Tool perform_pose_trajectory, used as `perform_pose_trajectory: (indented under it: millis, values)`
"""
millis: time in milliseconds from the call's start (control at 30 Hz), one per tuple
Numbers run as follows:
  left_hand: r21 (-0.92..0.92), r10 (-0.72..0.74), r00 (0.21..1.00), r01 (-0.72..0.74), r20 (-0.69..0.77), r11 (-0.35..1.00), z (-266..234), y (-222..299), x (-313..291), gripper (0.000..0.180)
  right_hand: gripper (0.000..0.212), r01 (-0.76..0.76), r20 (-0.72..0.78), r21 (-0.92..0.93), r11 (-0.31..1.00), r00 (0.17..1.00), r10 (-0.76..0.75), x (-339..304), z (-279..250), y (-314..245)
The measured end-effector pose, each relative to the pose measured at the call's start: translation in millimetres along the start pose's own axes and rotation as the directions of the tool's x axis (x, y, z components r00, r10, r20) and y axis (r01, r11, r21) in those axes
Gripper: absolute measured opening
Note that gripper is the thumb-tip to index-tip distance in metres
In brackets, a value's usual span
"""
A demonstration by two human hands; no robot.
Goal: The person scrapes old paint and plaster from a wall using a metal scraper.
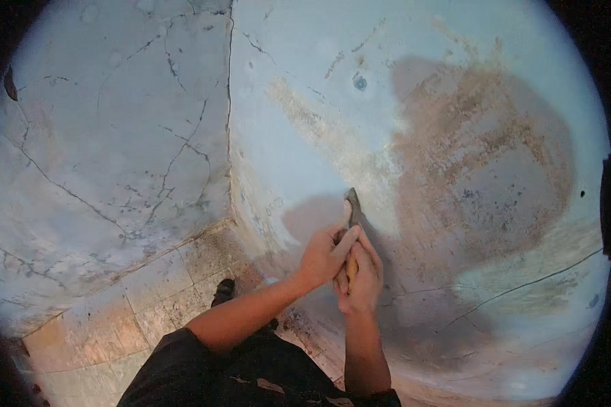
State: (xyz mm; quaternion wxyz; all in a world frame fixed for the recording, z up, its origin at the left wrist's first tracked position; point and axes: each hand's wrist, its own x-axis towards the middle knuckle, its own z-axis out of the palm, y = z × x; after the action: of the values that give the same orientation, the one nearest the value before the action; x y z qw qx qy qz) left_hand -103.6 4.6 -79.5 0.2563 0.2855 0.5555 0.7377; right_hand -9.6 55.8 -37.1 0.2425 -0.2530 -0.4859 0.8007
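scraper point(355, 209): grasped in both hands, its narrow dark blade point(353, 197) pointing up and away from the person; the yellowish handle point(352, 266) shows between the fingers.
left hand point(324, 256): closed about the upper part of the scraper, one digit stretched along the blade.
right hand point(364, 277): wrapped around the handle, fingers bent, just beside the left hand.
blade tip: at the left edge of a rough beige strip point(312, 125); whether it touches the surface cannot be told.
right wall point(299, 41): pale blue; the beige strip slants down across it toward the hands.
brown patch point(482, 149): broad and mottled, on the right wall, to the right of the strip, partly in shadow.
hand shadow point(309, 217): on the right wall, just left of the blade.
left wall point(108, 129): grey-blue, branched with dark cracks, meeting the right wall at a cracked corner point(230, 108).
floor point(108, 329): stained tiles along the foot of the left wall.
shoe point(224, 292): dark, on the floor beyond the left forearm point(251, 311).
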Motion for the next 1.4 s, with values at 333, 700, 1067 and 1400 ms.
perform_pose_trajectory:
  millis: [333, 700, 1067, 1400]
  values:
    - [-0.037, -0.038, 0.999, 0.038, -0.007, 0.999, -78, 33, 50, 0.031, 0.041, -0.005, -0.020, -0.033, 0.999, 1.000, 0.004, 56, 79, 13]
    - [0.269, 0.187, 0.978, -0.155, -0.096, 0.951, -231, 28, 161, 0.045, 0.041, -0.025, 0.045, 0.005, 1.000, 0.999, 0.025, 175, 211, 55]
    - [0.087, 0.032, 0.997, -0.025, -0.075, 0.996, -247, 35, 160, 0.043, 0.032, -0.007, 0.071, -0.043, 0.999, 0.997, 0.010, 184, 219, 66]
    - [0.274, 0.062, 0.998, -0.055, -0.015, 0.960, -133, 10, 69, 0.033, 0.037, -0.062, -0.078, -0.094, 0.994, 0.995, 0.054, 76, 105, 43]
